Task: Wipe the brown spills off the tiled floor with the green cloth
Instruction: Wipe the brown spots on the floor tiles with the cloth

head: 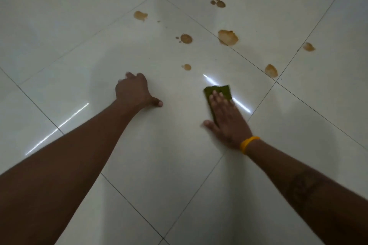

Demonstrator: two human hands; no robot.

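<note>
Cloth (pixel 218 93) under right hand (pixel 227 123), spills (pixel 228 37) beyond.

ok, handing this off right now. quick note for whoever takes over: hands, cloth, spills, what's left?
Right hand: flat, palm down on the green cloth, pressing it to the floor. It holds nothing in a grasp.
Left hand: empty, braced on the floor.
Spills: none under the cloth that I can see. Nearest is a small spot just beyond it. More lie farther off: a round one, a big patch, two to the right, a far cluster.
Left: wipe all of these.
</note>
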